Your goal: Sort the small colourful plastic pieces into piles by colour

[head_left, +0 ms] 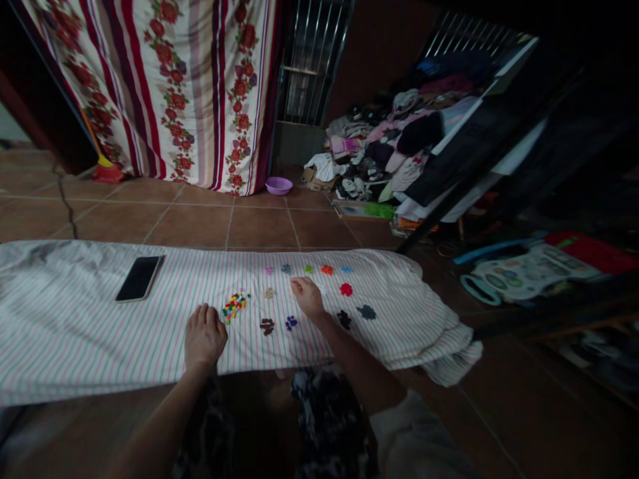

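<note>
Cloth-covered desk (74,326); left hand (204,336) lies flat, released, just beside the mixed pile (234,306); right hand (307,297) curls among single-colour clusters (346,289), can't tell if its grip holds anything. Step looks like colour-sorting; next move seems to call for light, colour-matched placement.

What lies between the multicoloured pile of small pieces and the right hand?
In the head view, a beige cluster of small pieces lies there on striped cloth.

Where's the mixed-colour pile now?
Head view, left of centre: the mixed-colour pile lies on the striped cloth between the left hand and beige pile.
</note>
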The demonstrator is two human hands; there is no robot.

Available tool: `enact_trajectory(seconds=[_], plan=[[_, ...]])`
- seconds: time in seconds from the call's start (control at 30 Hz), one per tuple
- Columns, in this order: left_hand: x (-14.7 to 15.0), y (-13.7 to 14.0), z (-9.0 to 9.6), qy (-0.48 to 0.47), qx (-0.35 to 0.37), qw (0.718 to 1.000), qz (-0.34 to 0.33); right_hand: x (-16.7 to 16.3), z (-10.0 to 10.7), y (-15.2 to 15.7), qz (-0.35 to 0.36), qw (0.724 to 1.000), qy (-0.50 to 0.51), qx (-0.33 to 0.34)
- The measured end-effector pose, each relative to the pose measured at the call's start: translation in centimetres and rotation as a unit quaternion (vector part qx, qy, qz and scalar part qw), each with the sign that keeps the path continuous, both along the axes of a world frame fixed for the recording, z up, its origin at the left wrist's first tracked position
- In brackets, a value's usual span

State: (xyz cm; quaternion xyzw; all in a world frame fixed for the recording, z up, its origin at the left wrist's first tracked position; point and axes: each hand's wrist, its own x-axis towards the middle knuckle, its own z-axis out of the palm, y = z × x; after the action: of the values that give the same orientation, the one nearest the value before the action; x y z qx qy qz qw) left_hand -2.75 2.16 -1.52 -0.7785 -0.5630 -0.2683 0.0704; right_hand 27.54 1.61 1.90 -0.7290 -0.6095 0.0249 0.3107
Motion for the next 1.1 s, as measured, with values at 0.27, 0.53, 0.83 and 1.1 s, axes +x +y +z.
enact_trajectory(seconds=[0.27, 0.53, 0.83, 1.1], plan=[[-0.1, 0.0, 0.0, 0.007, -0.006, 1.000, -0.004, 9.4, 0.2, -3.2, -0.141, 0.990, 0.007, 0.004], [-0.2, 0.1, -0.2, 0.033, 0.009, 0.999, 0.005, 13.9, -0.7, -5.5, -0.232, 0.972, 0.031, -0.003], [-0.3, 0.2, -0.4, 0.057, 0.022, 0.998, 0.003, 14.4, -1.3, -5.5, -0.233, 0.972, 0.018, -0.030], [-0.3, 0.2, -0.4, 0.046, 0.013, 0.999, 0.001, 14.6, -1.5, -5.6, -0.215, 0.976, 0.022, -0.021]])
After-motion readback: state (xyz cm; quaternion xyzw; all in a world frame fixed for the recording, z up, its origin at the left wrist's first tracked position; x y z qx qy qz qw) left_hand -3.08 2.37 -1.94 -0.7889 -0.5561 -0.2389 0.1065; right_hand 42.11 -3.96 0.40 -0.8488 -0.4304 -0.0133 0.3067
